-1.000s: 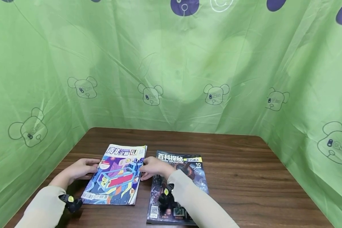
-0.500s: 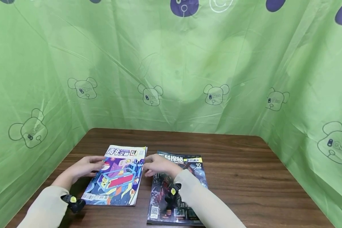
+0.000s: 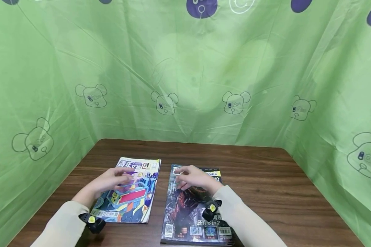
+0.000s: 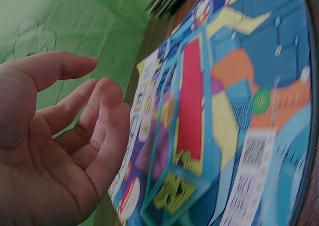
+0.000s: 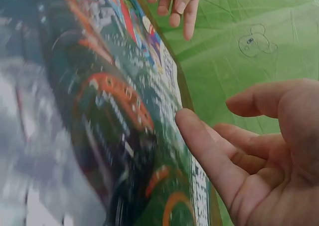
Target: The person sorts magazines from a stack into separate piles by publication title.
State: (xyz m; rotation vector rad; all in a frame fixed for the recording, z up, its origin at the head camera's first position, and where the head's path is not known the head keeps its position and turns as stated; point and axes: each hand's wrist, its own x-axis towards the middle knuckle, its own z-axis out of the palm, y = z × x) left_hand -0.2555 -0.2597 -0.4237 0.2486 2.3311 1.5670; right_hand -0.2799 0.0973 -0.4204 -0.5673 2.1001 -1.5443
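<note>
A colourful magazine with a white title band (image 3: 133,199) lies on the left of the table. Over its upper left part hovers my left hand (image 3: 112,180), fingers loosely bent and holding nothing. To the right lies a dark magazine (image 3: 185,209), with my right hand (image 3: 198,178) above its upper part, also empty. In the left wrist view the left hand (image 4: 70,136) is beside the colourful cover (image 4: 239,106). The right wrist view has the right hand (image 5: 259,151) next to the dark cover (image 5: 99,116), its fingers relaxed and apart from the thumb.
Both magazines lie on a brown wooden table (image 3: 250,181), with a strip of wood between them. A green cloth (image 3: 191,61) printed with bear heads hangs behind the table and along both sides.
Both hands have come off the colourful magazine's side edges. The left hand has moved right over that magazine, and the right hand has moved right over the dark one. The magazines lie still.
</note>
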